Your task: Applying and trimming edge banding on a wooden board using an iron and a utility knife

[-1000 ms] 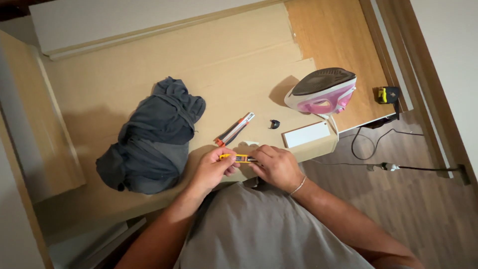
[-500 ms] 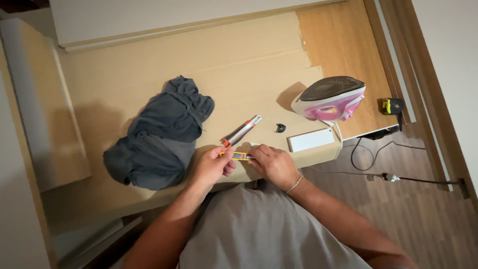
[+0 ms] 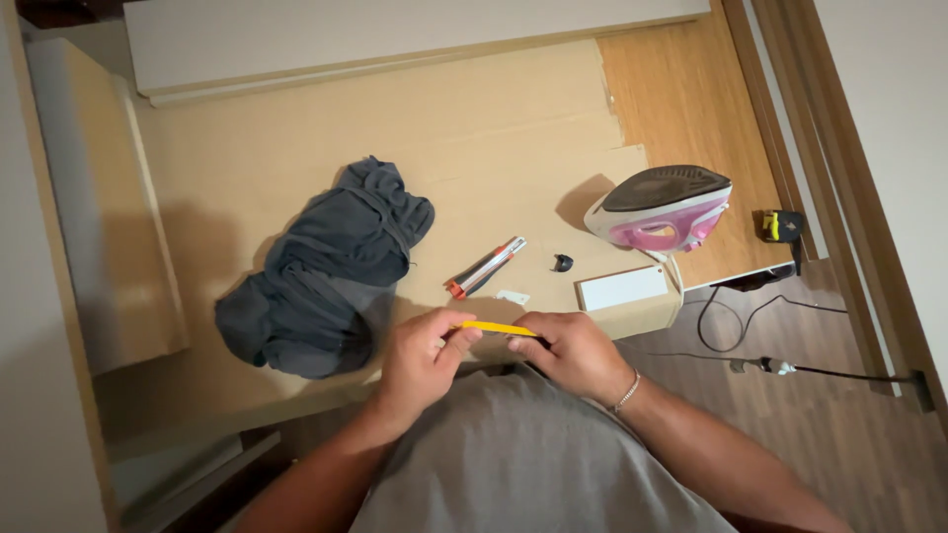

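My left hand [image 3: 420, 357] and my right hand [image 3: 571, 353] hold the two ends of a thin yellow strip [image 3: 497, 328] level above the near edge of the cardboard sheet [image 3: 513, 138]. Just beyond the strip lie a red and silver cutter body [image 3: 485, 267], a small white piece [image 3: 513, 296] and a small black cap [image 3: 562, 263]. A crumpled dark grey garment [image 3: 331, 266] lies to the left of my left hand.
A pink and white iron [image 3: 667, 209] stands at the right on the cardboard, with a white rectangular block [image 3: 622, 289] in front of it. A yellow and black tape measure [image 3: 780, 227] sits at the wooden table's right edge. Cables [image 3: 731, 326] trail over the floor.
The yellow strip is now stretched out flat between both hands, lower and nearer my body. The view has shifted slightly; the cutter body stays on the cardboard.
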